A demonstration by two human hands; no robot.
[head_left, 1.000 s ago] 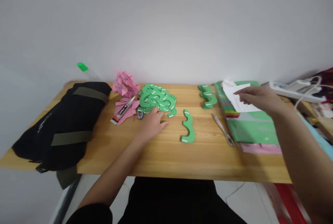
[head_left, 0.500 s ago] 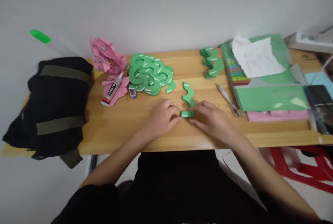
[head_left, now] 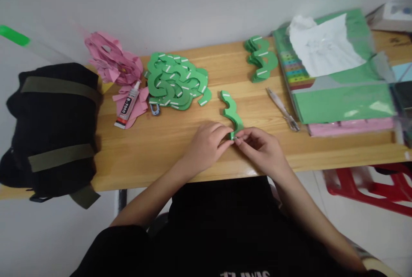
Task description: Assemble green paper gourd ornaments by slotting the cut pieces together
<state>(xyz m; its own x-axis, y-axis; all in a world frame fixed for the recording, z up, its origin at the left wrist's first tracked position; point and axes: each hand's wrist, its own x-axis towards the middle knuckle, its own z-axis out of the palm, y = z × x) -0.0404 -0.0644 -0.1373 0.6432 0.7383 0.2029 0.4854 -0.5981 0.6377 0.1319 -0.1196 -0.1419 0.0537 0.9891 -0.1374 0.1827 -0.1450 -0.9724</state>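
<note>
A green wavy paper strip (head_left: 231,111) lies in the middle of the wooden table (head_left: 167,139). Its near end is lifted between both hands. My left hand (head_left: 207,144) pinches that end from the left, fingers curled. My right hand (head_left: 259,148) pinches the same end from the right, fingertips together at a small white tab. A pile of green curved paper pieces (head_left: 175,82) with white tabs sits behind and to the left. A smaller stack of green wavy pieces (head_left: 260,59) lies at the back right.
A black bag (head_left: 51,126) fills the table's left end. Pink paper scraps (head_left: 112,60) and a glue tube (head_left: 126,105) lie beside the green pile. Scissors (head_left: 283,109) and a packet of coloured paper (head_left: 334,92) with a white sheet (head_left: 325,47) sit right. A red stool (head_left: 363,187) stands below.
My right hand came from the white sheet at the right to the green strip. Both hands closed on its near end and lifted it. The view tilted downward.
</note>
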